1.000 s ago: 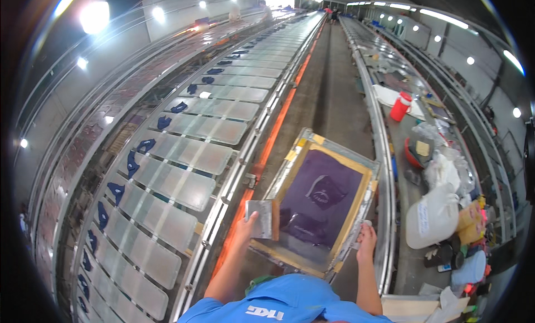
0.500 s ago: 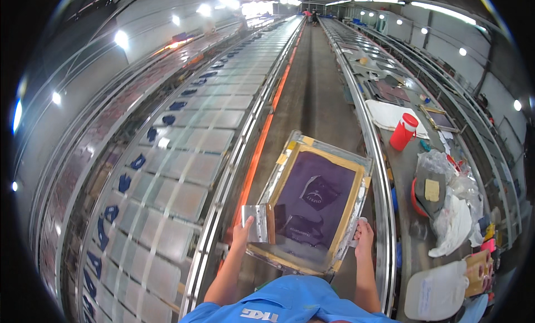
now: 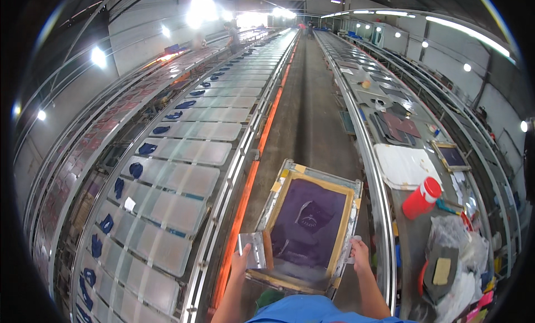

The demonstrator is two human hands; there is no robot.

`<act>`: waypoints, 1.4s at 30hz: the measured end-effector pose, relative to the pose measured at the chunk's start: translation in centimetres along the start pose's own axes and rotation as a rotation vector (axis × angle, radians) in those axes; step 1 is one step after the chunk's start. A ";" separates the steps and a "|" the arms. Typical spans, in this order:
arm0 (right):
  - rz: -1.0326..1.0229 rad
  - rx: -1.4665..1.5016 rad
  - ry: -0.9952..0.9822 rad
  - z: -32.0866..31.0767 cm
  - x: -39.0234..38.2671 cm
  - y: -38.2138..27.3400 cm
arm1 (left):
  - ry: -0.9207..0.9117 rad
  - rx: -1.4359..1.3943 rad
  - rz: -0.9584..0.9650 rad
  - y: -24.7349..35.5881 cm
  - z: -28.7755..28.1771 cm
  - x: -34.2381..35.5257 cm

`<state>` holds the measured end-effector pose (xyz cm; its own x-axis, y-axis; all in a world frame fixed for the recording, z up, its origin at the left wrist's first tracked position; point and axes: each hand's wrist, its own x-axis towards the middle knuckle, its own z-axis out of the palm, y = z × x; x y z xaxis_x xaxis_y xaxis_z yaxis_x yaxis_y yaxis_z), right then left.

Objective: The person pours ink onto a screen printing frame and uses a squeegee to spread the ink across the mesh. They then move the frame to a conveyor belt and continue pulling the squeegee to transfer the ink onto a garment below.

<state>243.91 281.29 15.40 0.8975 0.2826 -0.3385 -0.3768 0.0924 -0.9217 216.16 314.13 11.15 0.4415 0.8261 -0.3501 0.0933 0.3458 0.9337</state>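
Observation:
My left hand (image 3: 241, 251) is closed on a flat metal squeegee (image 3: 254, 250) with a brown edge, at the lower left of a screen-printing frame (image 3: 350, 200); whether it also grips the frame is hidden. My right hand (image 3: 357, 248) is closed on a pale piece at the frame's right edge. The frame is carried over the aisle in front of my blue-clad body, its yellow-taped border around dark purple mesh (image 3: 298, 223) with a pale design.
A long table of platens (image 3: 195, 153) with dark fabric pieces lines the left, beside an orange rail (image 3: 248, 184). The right table holds a red jug (image 3: 421, 197), white sheet (image 3: 401, 166), bags (image 3: 448, 236) and another screen (image 3: 448, 157). Workers (image 3: 310, 30) stand far down the aisle (image 3: 301, 117).
The scene has shifted toward me as I move along the aisle: the red jug and right-table items sit lower and nearer. The screen appears lower in view, still held by both hands.

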 end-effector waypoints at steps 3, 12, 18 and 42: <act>0.005 0.003 0.028 3.6 8.1 -3.3 | -0.009 0.102 0.033 3.8 5.7 9.4; -0.044 0.073 0.131 10.0 25.2 -8.1 | -0.148 0.137 -0.063 11.7 16.9 28.3; -0.061 0.135 0.205 14.0 38.6 -11.9 | -0.111 0.226 -0.056 12.8 25.5 43.2; -0.056 -0.049 0.020 33.7 102.0 -33.8 | -0.021 0.018 -0.045 30.7 61.5 91.2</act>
<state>340.46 339.18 18.39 0.9214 0.2590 -0.2898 -0.3149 0.0606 -0.9472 314.15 372.79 12.55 0.4554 0.8002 -0.3901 0.1298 0.3738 0.9184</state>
